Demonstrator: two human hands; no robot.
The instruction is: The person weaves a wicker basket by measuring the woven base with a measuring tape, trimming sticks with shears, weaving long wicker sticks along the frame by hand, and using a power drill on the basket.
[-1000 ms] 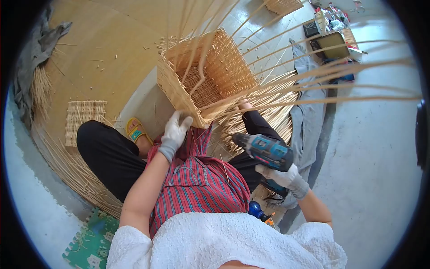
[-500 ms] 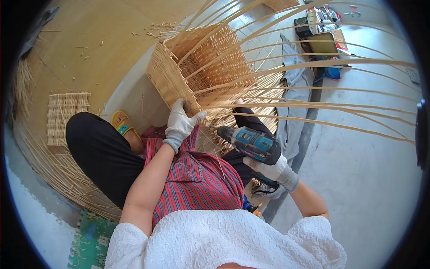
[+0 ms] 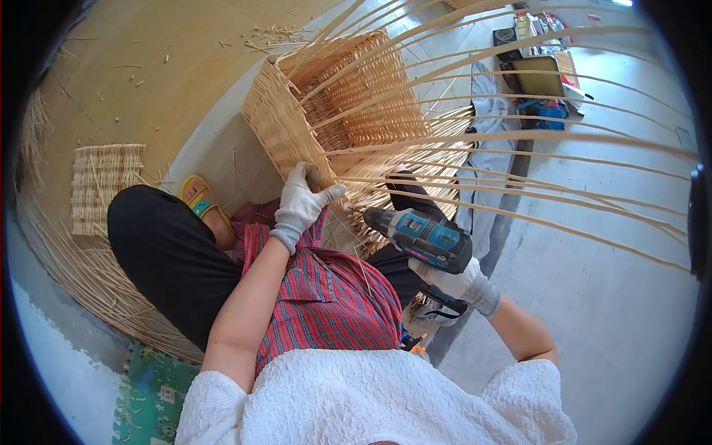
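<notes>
A woven wicker basket (image 3: 285,130) lies tilted in front of me, its open side facing right, with long loose stakes (image 3: 519,139) running out from it. My left hand (image 3: 302,204), in a pale work glove, is closed on the basket's near lower corner, thumb stretched to the right. In my right hand (image 3: 454,278), also gloved, I grip the handle of a blue and black cordless drill (image 3: 426,233). The drill's chuck points left, toward the basket corner, a short way from my left thumb. Whether a bit is fitted is too small to tell.
A flat woven panel (image 3: 104,189) and long loose rods (image 3: 111,300) lie at the left. More rods (image 3: 437,167) are heaped on a grey cloth (image 3: 489,115) behind the drill. Boxes and a blue bag (image 3: 545,111) stand at the upper right. Stakes sweep across the right side.
The view has shifted slightly. The drill has moved a little to the right, and the loose stakes have swung slightly lower. My left hand keeps its hold on the basket corner.
</notes>
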